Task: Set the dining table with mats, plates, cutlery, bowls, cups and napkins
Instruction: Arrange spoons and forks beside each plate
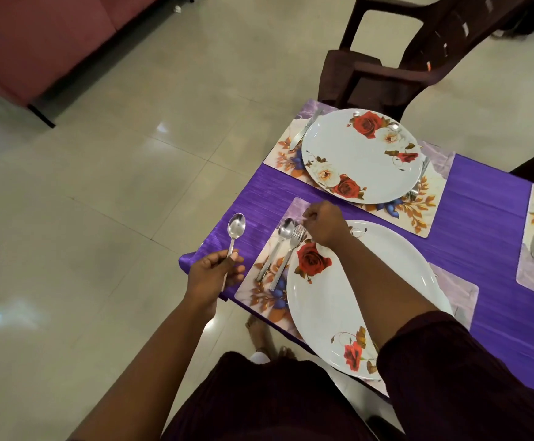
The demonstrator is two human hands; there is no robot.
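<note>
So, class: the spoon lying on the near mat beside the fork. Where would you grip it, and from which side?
Grip the spoon at its handle end, coming from the mat's outer left edge. The bowl end lies under the right hand, and the fork crowds its plate side, so only the handle's left flank is free.

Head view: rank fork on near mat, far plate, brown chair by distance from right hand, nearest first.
From the right hand:
1. Fork on the near mat, directly under its fingertips, left of the near plate.
2. Far plate, on the next mat beyond the hand.
3. Brown chair, off the table's far end, behind that plate.
</note>
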